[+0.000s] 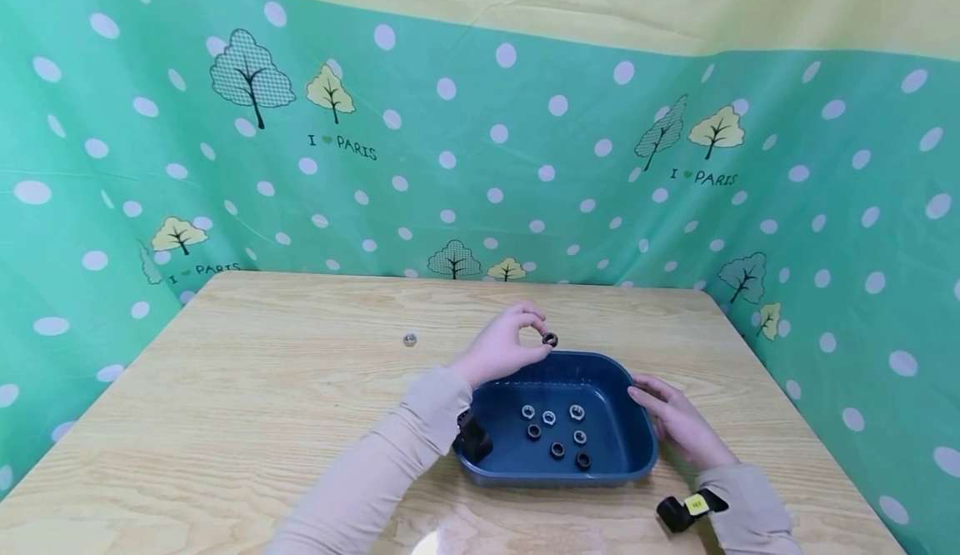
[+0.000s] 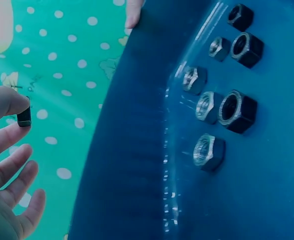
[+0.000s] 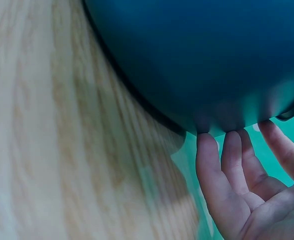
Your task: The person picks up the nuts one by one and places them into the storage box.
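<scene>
Left hand (image 1: 501, 345) pinches black nut (image 1: 550, 339)

Head view is looking bright and evenly lit, light seeming to come from overhead. Shadows are staying soft and faint on the counter (image 1: 300, 388), with a whitish glare patch showing at its near edge. The wide lens is bending the backdrop (image 1: 450, 122) toward the edges. Left wrist view is picking up glare streaks running down the tray (image 2: 137, 150) wall, and the fingers (image 2: 7, 170) are looking washed out. Right wrist view is blurring badly: the counter grain is smearing, and the tray's underside is sitting dark and soft.
</scene>
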`<state>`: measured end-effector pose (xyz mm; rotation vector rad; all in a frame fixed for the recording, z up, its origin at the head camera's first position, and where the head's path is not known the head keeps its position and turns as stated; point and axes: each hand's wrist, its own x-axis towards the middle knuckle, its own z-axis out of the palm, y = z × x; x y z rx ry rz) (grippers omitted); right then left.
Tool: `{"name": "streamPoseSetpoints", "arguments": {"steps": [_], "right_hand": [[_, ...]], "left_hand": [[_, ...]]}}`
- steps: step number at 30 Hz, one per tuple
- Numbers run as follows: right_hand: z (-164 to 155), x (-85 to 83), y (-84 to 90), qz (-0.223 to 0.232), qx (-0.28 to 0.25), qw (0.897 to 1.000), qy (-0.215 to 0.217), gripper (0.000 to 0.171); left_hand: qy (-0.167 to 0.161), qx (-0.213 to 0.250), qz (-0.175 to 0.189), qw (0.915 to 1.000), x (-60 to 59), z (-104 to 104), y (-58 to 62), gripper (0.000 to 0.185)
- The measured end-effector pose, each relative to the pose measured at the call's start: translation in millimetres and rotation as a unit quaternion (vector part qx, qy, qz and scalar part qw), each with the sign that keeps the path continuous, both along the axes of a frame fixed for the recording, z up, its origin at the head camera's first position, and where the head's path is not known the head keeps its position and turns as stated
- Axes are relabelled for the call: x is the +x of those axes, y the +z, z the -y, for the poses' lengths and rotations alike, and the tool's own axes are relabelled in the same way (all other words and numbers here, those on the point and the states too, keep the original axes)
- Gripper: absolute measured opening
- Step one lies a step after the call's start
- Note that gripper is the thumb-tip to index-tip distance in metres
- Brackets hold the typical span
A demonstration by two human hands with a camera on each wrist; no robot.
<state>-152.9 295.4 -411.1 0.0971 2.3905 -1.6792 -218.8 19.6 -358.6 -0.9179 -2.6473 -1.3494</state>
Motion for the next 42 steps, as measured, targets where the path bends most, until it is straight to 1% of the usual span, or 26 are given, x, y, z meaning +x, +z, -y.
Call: {"name": "streamPoseSetpoints", "arguments": {"steps": [6,13,16,20,22,25,30,34,37,40,42], "right_hand": [[-0.5,-0.6,0.1,0.000,-0.002,1.000,-0.004,0.055],[-1.5,-1.0,1.3,-0.001,0.002,1.000,-0.002,0.054],[-1.5,-0.7,1.2,-0.007,0.006,1.000,0.000,0.053],[-0.7,-0.3,1.7,-0.007,0.005,1.000,-0.005,0.052],[-0.5,-0.3,1.8,-0.006,0.002,1.000,-0.008,0.052],[-0.8,-0.6,1.3,-0.005,-0.001,1.000,-0.010,0.052],[-1.3,0.0,-0.2,-0.005,0.000,1.000,-0.007,0.053],[-1.2,0.3,-1.1,-0.001,0.003,1.000,-0.010,0.054],[-1.0,-0.5,-1.5,0.003,-0.001,1.000,-0.015,0.054],[-0.8,-1.1,-1.6,0.006,-0.004,1.000,-0.017,0.054],[-0.7,-1.3,-1.5,0.008,-0.005,1.000,-0.018,0.055]], "left_hand": [[-0.008,-0.027,0.000,0.9996,-0.2,-4.0,-5.5,0.012],[-0.030,-0.064,-0.009,0.9975,1.0,-11.2,-4.8,0.013],[-0.046,-0.084,-0.020,0.9952,3.0,-14.0,-4.5,0.014],[-0.078,-0.112,-0.038,0.9899,4.3,-17.1,-6.7,0.015],[-0.092,-0.125,-0.038,0.9872,4.7,-17.9,-7.7,0.016],[-0.106,-0.153,-0.041,0.9817,5.1,-18.7,-9.3,0.015],[-0.131,-0.201,-0.030,0.9704,5.8,-19.7,-11.8,0.014],[-0.130,-0.232,-0.027,0.9635,6.2,-19.8,-12.4,0.012],[-0.126,-0.263,-0.048,0.9555,6.0,-20.3,-13.3,0.011],[-0.125,-0.301,-0.081,0.9419,6.5,-21.4,-15.0,0.012],[-0.125,-0.323,-0.097,0.9331,7.2,-22.4,-16.1,0.013]]}}
